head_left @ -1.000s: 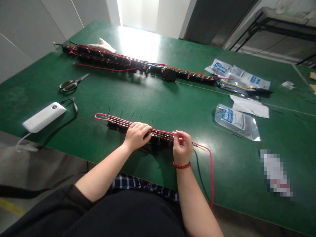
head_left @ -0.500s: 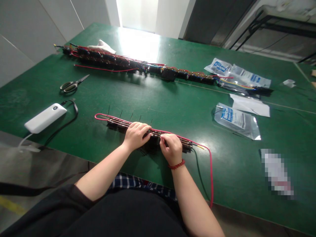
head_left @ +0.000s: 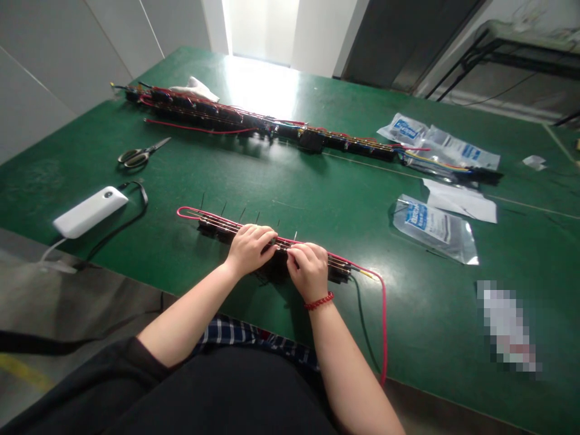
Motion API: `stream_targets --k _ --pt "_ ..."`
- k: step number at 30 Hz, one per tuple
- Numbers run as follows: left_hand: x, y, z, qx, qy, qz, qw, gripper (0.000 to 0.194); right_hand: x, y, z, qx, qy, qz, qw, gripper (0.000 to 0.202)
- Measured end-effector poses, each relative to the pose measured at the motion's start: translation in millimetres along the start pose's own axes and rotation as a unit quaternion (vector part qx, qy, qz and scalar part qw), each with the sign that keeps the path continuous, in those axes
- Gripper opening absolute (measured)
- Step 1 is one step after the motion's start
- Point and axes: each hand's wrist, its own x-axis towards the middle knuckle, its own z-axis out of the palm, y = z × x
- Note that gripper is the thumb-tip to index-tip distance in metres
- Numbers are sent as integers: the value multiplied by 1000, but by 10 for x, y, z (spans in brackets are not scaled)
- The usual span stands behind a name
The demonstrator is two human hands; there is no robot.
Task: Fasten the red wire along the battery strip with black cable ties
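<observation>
Below the middle of the view lies a short, dark, narrow wired assembly (head_left: 211, 226), with metallic lines along its top. A red cable (head_left: 348, 263) runs along its far side, looping at the left end and hanging off the table edge at the right. Thin dark strands, which look like cable tie tails (head_left: 223, 209), stick up along the far side. My left hand (head_left: 249, 249) is wrapped over the assembly's middle, gripping it. Close by, my right hand (head_left: 309, 270) has its fingers pinched at the top of the assembly; what they pinch is hidden.
A longer wired assembly (head_left: 244, 119) stretches across the green table (head_left: 226, 175). Scissors (head_left: 138, 158) and a white power bank (head_left: 93, 211) with cords lie at left. Clear plastic bags (head_left: 435, 226) and white paper (head_left: 462, 200) are at right. A white cloth (head_left: 197, 89) lies behind.
My right hand has shifted slightly left along the assembly, towards my left hand. A thin upright strand now shows behind it. My left hand keeps its grip; the view has shifted slightly.
</observation>
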Motion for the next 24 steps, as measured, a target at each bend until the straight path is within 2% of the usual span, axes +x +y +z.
stream_targets --k 4,9,14,18,21,24 --pt "56 100 -54 -30 14 15 999 20 -1 -4 -1 1 2 -1 1000 11" --pt "327 310 -61 -18 -23 49 998 22 -36 11 25 -10 14 -12 1000 14" --pt "607 384 70 29 -102 14 994 20 -42 24 25 -16 5 -11 1000 17" --pt "679 337 157 20 -175 -32 984 21 -29 25 7 -3 3 -15 1000 18" --pt "683 302 174 -41 -186 -95 977 23 -17 25 -6 4 8 -18 1000 16" --pt "681 287 160 -112 -178 -128 969 24 1 24 -23 7 9 -19 1000 15"
